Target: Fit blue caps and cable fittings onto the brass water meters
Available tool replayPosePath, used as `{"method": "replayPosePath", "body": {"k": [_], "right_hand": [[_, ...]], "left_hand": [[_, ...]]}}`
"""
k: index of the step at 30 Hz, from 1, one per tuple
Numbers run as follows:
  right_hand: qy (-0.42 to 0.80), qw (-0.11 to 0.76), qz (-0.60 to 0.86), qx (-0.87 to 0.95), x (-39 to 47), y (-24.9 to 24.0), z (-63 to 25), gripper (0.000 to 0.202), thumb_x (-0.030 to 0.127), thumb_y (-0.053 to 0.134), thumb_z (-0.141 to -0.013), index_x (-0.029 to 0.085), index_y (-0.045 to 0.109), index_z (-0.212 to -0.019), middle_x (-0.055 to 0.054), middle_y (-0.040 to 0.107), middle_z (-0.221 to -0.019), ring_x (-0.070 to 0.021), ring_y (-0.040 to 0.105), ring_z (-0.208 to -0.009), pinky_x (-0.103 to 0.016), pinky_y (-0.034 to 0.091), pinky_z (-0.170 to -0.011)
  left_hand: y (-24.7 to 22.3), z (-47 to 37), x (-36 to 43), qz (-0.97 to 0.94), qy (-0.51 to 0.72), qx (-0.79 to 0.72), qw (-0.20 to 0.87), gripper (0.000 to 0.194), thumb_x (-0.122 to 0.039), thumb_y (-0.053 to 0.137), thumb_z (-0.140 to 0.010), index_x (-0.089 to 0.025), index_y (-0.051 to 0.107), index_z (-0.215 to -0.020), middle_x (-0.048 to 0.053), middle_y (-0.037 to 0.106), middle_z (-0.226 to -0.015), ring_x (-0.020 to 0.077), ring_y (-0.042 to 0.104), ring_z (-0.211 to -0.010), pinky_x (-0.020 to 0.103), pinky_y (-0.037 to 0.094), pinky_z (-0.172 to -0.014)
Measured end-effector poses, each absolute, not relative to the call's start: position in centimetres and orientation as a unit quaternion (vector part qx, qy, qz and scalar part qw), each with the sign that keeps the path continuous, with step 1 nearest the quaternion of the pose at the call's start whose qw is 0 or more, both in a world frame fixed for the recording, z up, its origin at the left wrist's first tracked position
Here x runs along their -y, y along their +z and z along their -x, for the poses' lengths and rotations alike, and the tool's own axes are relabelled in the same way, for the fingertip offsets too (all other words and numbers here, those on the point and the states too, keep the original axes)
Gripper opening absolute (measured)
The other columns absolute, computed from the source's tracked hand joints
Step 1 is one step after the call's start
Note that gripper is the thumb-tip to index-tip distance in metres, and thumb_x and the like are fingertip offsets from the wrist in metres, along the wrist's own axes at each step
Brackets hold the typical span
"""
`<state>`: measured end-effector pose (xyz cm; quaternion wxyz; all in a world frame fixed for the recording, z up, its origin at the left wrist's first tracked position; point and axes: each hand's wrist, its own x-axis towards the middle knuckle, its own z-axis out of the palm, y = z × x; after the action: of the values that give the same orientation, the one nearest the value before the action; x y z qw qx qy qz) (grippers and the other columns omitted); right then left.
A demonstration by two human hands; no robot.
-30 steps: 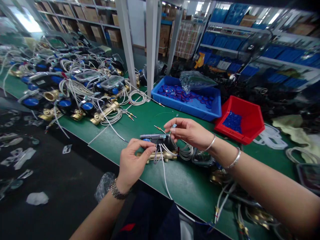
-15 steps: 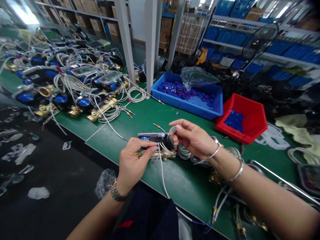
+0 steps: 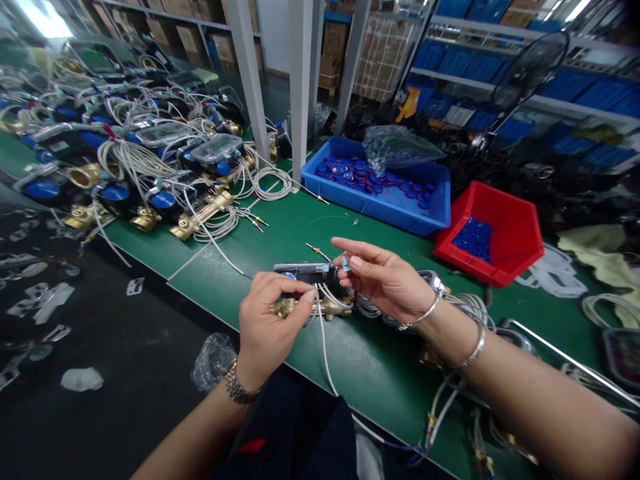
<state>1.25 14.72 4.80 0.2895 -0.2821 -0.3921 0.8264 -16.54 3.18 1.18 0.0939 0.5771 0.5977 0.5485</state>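
My left hand (image 3: 274,317) is closed in a pinch, thumb and index finger meeting beside a white cable (image 3: 323,340); whatever thin thing sits between the tips is too small to make out. Between the thumb and fingers of my right hand (image 3: 387,280) is a small clear, bluish plastic piece (image 3: 346,263), with the index finger stretched out above it. Just behind both hands lies a meter (image 3: 300,269) with a black body, a blue round cap and a brass pipe fitting (image 3: 336,307). Its coiled cables are partly hidden by my right hand.
A blue tray (image 3: 400,217) of blue discs and a red bin (image 3: 517,243) of small blue parts stand behind the hands. Many meters with cables (image 3: 135,160) crowd the left bench. More meters and cables lie beneath my right forearm. Grey posts (image 3: 299,93) rise behind.
My right hand has turned slightly and its index finger is straighter, showing more of the clear piece. My left hand stays nearly in place. The view has shifted a little.
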Motion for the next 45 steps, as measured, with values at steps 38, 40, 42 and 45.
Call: {"method": "replayPosePath", "body": {"k": [38, 40, 42, 45], "right_hand": [[0.820, 0.242, 0.278, 0.439, -13.0, 4.2, -0.4, 0.032, 0.019, 0.087, -0.071, 0.019, 0.075, -0.101, -0.002, 0.074, -0.091, -0.0104, 0.068, -0.077, -0.023, 0.056, -0.075], [0.821, 0.243, 0.278, 0.435, -13.0, 4.2, -0.4, 0.031, 0.019, 0.087, -0.072, 0.019, 0.075, -0.101, -0.002, 0.074, -0.091, -0.0099, 0.068, -0.077, -0.022, 0.056, -0.074], [0.822, 0.245, 0.276, 0.434, -13.0, 4.1, -0.4, 0.031, 0.018, 0.087, -0.072, 0.018, 0.075, -0.101, -0.002, 0.074, -0.092, -0.0095, 0.068, -0.077, -0.021, 0.056, -0.074], [0.822, 0.243, 0.280, 0.433, -13.1, 4.0, -0.5, 0.031, 0.018, 0.087, -0.072, 0.019, 0.075, -0.100, -0.002, 0.074, -0.092, -0.0094, 0.068, -0.078, -0.020, 0.056, -0.074]], "left_hand": [[1.5, 15.3, -3.5, -0.603, 0.492, -0.624, -0.074, 0.012, -0.018, 0.078, -0.076, -0.026, 0.068, -0.077, -0.003, 0.073, -0.075, 0.0224, 0.064, -0.085, 0.044, 0.043, -0.086], [1.5, 15.2, -3.5, -0.602, 0.490, -0.627, -0.071, 0.011, -0.019, 0.078, -0.077, -0.026, 0.069, -0.077, -0.003, 0.073, -0.075, 0.0225, 0.064, -0.086, 0.044, 0.042, -0.086], [1.6, 15.1, -3.5, -0.601, 0.489, -0.628, -0.071, 0.011, -0.020, 0.078, -0.077, -0.026, 0.069, -0.077, -0.003, 0.073, -0.074, 0.0225, 0.064, -0.086, 0.043, 0.042, -0.085], [1.6, 15.1, -3.5, -0.597, 0.487, -0.634, -0.064, 0.009, -0.022, 0.077, -0.079, -0.026, 0.070, -0.079, -0.002, 0.072, -0.075, 0.0221, 0.063, -0.087, 0.043, 0.042, -0.086]]}}
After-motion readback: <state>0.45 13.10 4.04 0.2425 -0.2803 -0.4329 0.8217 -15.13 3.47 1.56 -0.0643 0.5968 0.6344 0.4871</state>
